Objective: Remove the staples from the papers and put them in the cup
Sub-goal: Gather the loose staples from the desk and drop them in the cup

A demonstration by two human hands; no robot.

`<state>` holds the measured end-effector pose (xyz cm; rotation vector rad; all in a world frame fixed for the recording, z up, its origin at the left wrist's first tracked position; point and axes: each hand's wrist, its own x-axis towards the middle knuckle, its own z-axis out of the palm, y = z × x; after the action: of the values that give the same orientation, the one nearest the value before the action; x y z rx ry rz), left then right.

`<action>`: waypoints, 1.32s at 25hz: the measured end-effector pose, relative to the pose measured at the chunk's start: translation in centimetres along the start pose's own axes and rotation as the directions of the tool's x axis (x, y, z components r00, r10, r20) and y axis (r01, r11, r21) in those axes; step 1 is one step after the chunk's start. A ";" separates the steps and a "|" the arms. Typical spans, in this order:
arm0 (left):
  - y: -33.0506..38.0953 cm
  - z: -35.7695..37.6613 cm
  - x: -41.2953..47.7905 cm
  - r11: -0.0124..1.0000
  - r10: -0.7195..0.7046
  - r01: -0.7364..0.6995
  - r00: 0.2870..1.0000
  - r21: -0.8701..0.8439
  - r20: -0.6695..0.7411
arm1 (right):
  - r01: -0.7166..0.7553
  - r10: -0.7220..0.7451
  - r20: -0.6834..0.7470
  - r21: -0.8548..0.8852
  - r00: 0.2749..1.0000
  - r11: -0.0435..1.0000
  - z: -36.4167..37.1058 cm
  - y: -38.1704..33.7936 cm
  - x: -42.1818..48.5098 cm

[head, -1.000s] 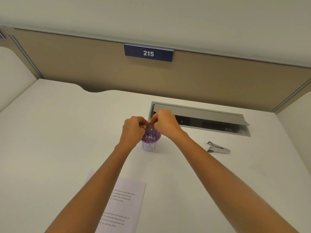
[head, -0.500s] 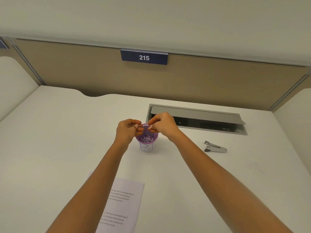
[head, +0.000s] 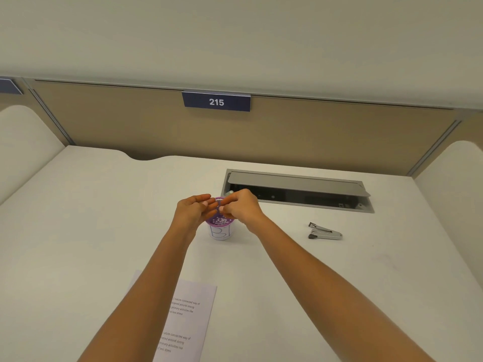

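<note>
A small cup (head: 220, 232), white outside with blue marks and purple inside, stands mid-desk holding several small pale bits. Both my hands hover right over its rim. My left hand (head: 194, 212) has its fingers stretched out toward the right, holding nothing I can see. My right hand (head: 243, 209) has its fingers curled, thumb and fingertips pressed together close to the left fingertips; anything between them is too small to see. A printed paper (head: 190, 317) lies near the desk's front edge, partly hidden by my left forearm.
A small metal stapler (head: 325, 232) lies on the desk right of the cup. Behind the cup is an open grey cable hatch (head: 295, 182). A tan partition carries a blue "215" sign (head: 216, 101). White side panels flank the desk.
My left hand's fingers have uncurled and straightened from a pinch. Both hands stay over the cup, slightly lower in view as the camera tilted up.
</note>
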<state>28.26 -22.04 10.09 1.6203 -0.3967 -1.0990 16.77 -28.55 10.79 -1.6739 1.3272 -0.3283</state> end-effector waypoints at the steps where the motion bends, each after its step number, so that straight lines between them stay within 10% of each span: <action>1: -0.1 0.2 0.0 1.000 -0.002 0.002 1.000 0.003 -0.001 | 0.029 -0.029 -0.001 -0.046 1.000 0.999 0.4 -0.1 0.0; 18: 0.2 0.3 1.5 0.806 0.274 -0.213 0.961 0.552 -0.030 | 0.134 -0.134 0.021 -0.320 0.991 0.938 0.4 -0.7 3.0; 33: 0.2 0.2 1.7 0.714 0.350 -0.299 0.936 0.634 0.048 | 0.127 -0.112 0.067 -0.320 0.991 0.939 0.0 -0.8 3.7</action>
<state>29.04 -23.43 9.53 2.0644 -1.0537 -0.6477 18.63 -31.82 10.21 -2.0297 1.2980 -0.1434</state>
